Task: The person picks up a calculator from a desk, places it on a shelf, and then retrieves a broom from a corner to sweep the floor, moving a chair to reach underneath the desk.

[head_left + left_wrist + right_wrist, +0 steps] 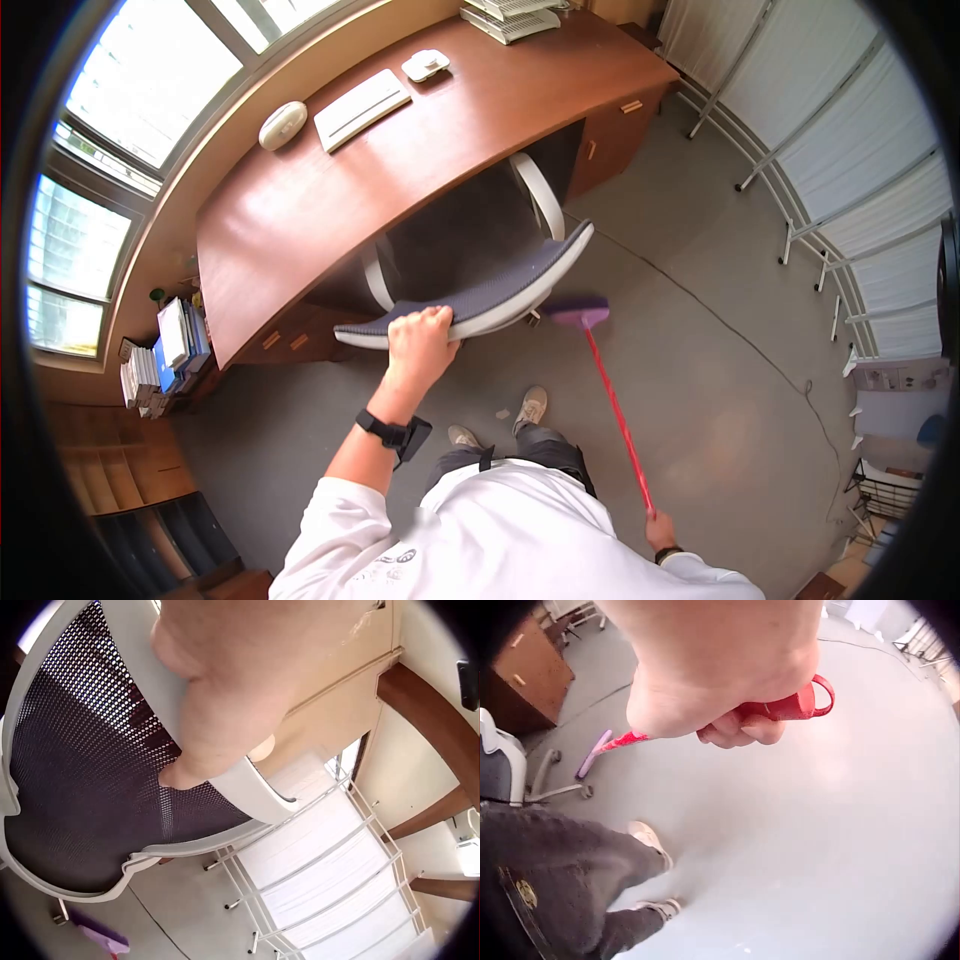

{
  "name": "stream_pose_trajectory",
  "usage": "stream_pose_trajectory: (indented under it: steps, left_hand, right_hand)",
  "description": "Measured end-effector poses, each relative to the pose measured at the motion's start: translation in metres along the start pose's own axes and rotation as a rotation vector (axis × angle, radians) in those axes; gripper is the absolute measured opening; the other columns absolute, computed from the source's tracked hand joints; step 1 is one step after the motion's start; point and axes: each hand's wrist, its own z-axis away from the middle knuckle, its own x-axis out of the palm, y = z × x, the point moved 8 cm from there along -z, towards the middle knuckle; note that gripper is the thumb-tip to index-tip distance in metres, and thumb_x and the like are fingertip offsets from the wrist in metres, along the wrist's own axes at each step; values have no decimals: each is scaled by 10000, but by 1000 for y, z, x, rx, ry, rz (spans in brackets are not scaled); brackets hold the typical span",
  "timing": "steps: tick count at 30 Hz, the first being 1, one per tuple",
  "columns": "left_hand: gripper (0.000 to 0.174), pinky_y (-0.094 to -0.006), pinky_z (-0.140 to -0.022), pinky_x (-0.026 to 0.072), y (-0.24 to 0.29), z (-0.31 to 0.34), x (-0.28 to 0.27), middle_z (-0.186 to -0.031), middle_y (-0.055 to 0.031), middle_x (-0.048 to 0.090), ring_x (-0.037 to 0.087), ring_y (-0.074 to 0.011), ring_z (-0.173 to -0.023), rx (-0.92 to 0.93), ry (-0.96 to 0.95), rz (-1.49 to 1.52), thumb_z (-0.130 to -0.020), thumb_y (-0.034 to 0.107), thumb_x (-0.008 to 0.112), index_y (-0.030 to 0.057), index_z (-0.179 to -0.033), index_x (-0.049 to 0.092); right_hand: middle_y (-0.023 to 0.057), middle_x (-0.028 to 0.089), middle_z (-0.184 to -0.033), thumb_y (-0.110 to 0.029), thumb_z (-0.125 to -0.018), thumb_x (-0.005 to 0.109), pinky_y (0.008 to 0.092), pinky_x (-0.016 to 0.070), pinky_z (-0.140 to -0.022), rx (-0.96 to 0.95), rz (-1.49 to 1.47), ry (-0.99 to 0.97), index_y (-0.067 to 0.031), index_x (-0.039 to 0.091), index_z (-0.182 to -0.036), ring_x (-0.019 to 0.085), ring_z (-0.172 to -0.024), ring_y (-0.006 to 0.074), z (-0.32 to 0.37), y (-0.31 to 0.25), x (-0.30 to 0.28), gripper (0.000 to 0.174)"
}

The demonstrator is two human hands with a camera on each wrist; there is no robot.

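Observation:
My left hand (420,345) grips the top edge of an office chair's backrest (510,285), dark mesh in a pale frame. The left wrist view shows the thumb bent over the rim onto the mesh (82,780). Down at my right side, my right hand (660,530) holds a broom (618,410) by the upper end of its red handle. In the right wrist view, fingers wrap around the red grip (799,706), and a hanging loop sticks out past them. The purple broom head (582,312) is at the floor beside the chair, partly overlapped by shadow.
The chair stands at a brown desk (240,260) with a keyboard (362,108) on top. A dark cable (700,295) runs over the grey floor. White folding screens (830,120) on castors line the right; books (175,345) and shelves (130,460) are at left.

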Motion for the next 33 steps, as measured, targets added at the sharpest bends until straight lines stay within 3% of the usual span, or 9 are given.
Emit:
stream_pose_trajectory:
  steps: [9, 13, 19, 21, 24, 25, 27, 28, 33]
  left_hand:
    - [167, -398, -647, 537, 11, -49, 8, -748, -94, 664, 667, -294, -735, -26, -55, -71, -644, 166, 690, 80, -777, 637]
    - [182, -403, -655, 540, 16, -75, 8, -735, -105, 671, 673, -294, -739, -27, -52, -90, -655, 210, 700, 88, -782, 652]
    - [201, -394, -644, 539, 23, -118, 12, -732, -101, 674, 679, -285, -726, 0, 84, -70, -686, 251, 716, 92, -789, 647]
    - [343, -401, -670, 534, 21, -136, 20, -772, -107, 678, 675, -287, -765, -5, 12, -60, -720, 357, 736, 80, -900, 640]
    - [426, -397, -734, 523, 25, -149, 7, -890, -125, 676, 659, -296, -864, 139, 37, 54, -763, 327, 710, 78, -1093, 608]
    - [426, -397, -734, 523, 14, -155, 10, -890, -125, 676, 659, -296, -864, 139, 41, 50, -763, 327, 710, 78, -1093, 608]
    - [509, -390, -764, 514, 1, -151, 4, -994, -149, 653, 632, -309, -944, 430, 253, 201, -811, 266, 670, 83, -1263, 522]
    - [527, -413, -840, 487, -14, -152, 10, -1123, -149, 618, 594, -311, -1044, 358, 91, 145, -847, 212, 627, 89, -1334, 468]
    - [578, -488, -1058, 315, -58, -122, -3, -1383, -143, 455, 436, -320, -1268, 321, -45, 28, -866, 192, 604, 96, -1399, 401]
  right_hand:
    - [264, 633, -1023, -367, -976, 376, 507, 466, -869, -75, -64, 35, 8, 627, -1041, 573, -1024, 450, -173, -234, -29, 456]
    - [262, 628, -1043, -363, -962, 414, 501, 463, -878, -26, -99, 63, -9, 632, -1056, 575, -1032, 441, -161, -203, -50, 426]
    - [251, 624, -1077, -376, -945, 455, 509, 456, -888, 132, 96, 2, -33, 623, -1084, 574, -1052, 427, -59, -64, -19, 407]
    - [262, 634, -1038, -380, -942, 469, 507, 464, -873, 157, 96, -3, -17, 641, -1019, 594, -1016, 426, -14, -32, 2, 409]
    - [273, 634, -1017, -383, -938, 476, 503, 474, -858, 171, 123, -55, -6, 640, -1032, 598, -1001, 431, 27, 18, 48, 422]
    - [273, 634, -1017, -383, -938, 476, 503, 474, -858, 167, 120, -54, -6, 640, -1032, 598, -1001, 431, 36, 20, 48, 422]
    - [285, 635, -957, -399, -928, 488, 501, 487, -825, 165, 32, -40, 1, 646, -1024, 607, -954, 439, 69, 30, 47, 440]
    - [285, 635, -957, -399, -928, 488, 501, 487, -825, 166, 25, -50, 1, 646, -1024, 607, -954, 439, 82, 31, 44, 440]
    - [257, 637, -922, -439, -923, 477, 503, 480, -800, -13, 86, -47, -24, 656, -933, 602, -906, 449, 95, -24, 6, 453]
